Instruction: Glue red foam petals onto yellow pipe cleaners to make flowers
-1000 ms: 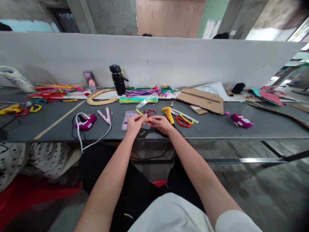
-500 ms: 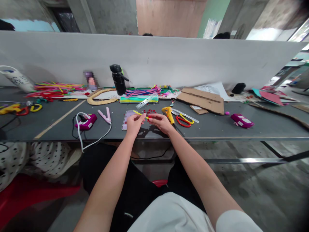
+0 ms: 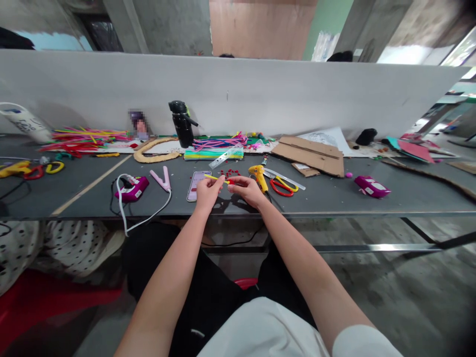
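Observation:
My left hand (image 3: 207, 192) is closed, its thumb and fingers pinching a thin yellow pipe cleaner (image 3: 210, 176) whose free end points up and left. Facing it, my right hand (image 3: 245, 189) is closed on a small red piece (image 3: 231, 182) at the pipe cleaner's right end; the fingertips partly cover this piece. Small red bits (image 3: 232, 172) lie scattered on the table just behind my hands. A phone (image 3: 195, 187) lies face up beside my left hand. Close to my right hand is a yellow glue gun (image 3: 258, 177), with red-and-yellow-handled scissors (image 3: 281, 187) to its right.
A pink flat iron (image 3: 162, 179) and a purple power block (image 3: 133, 189) lie left. Behind are a black bottle (image 3: 182, 126), bundled pipe cleaners (image 3: 219, 153), a clear ruler (image 3: 224, 156) and cardboard (image 3: 310, 152). Another purple block (image 3: 372, 187) sits right. A white partition (image 3: 260, 94) closes the back.
Both hands keep nearly the same place and grip. The yellow pipe cleaner's free end has dipped slightly, and my right fingers have shifted a little around the red piece.

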Available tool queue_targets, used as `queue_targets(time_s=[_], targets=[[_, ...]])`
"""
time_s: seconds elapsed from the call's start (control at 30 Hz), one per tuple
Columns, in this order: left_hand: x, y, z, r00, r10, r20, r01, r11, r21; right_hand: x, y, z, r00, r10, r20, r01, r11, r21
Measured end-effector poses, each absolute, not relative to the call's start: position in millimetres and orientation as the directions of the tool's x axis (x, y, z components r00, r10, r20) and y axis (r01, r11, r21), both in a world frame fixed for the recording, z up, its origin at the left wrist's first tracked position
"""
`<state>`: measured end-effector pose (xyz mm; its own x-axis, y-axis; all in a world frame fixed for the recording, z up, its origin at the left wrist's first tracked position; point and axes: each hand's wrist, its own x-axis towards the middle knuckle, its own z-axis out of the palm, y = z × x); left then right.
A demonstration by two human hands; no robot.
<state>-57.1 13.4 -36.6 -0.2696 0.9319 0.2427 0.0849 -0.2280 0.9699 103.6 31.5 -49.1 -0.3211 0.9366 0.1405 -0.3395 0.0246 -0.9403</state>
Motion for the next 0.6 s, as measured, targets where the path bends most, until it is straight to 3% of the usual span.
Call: queue_targets(time_s=[0.6], targets=[[-58.0, 13.0, -34.3, -0.178, 0.944, 0.277, 0.079, -0.267, 0.961, 106.6, 29.0, -43.2, -0.401, 0.912, 0.089, -0.465, -0.119, -0.877]])
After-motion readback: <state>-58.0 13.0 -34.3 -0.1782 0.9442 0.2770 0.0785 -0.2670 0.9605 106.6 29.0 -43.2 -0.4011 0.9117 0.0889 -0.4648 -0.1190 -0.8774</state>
